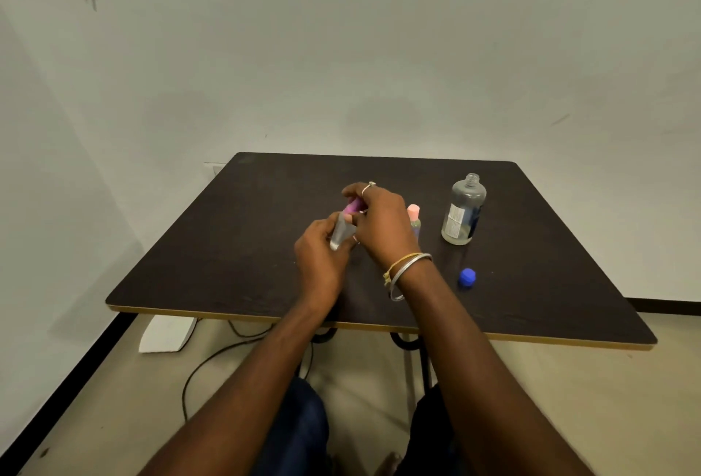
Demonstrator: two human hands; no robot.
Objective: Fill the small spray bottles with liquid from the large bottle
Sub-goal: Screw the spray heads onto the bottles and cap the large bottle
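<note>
My left hand (321, 253) is curled round a small bottle (340, 233) and holds it above the middle of the worktop (212, 248). The bottle is clear and it is tilted, with its top leaning toward 1 o'clock. I cannot tell how much liquid is inside, because it is blurred and my fingers cover part of it.

My right hand (380, 221) comes over it from 3 o'clock. Its fingers are bent and they pinch the purple cap (354, 206) at the upper end of the bottle. I cannot tell if the cap is fully on the neck or only touching it. There is a ring (370, 185) on one finger of this hand and two bangles (409, 270) on the wrist.

Just behind my right hand, at 2 o'clock from it, stands a second bottle (415, 218) with a pink cap, upright and partly hidden by the hand. Further toward 3 o'clock the large bottle (463, 212) stands upright on the worktop, well apart from my hands. Its neck is open, it carries a label, and clear liquid fills only its lower part. Its blue cap (467, 278) lies on the worktop at 6 o'clock from it, near my right forearm and not touching it.
</note>
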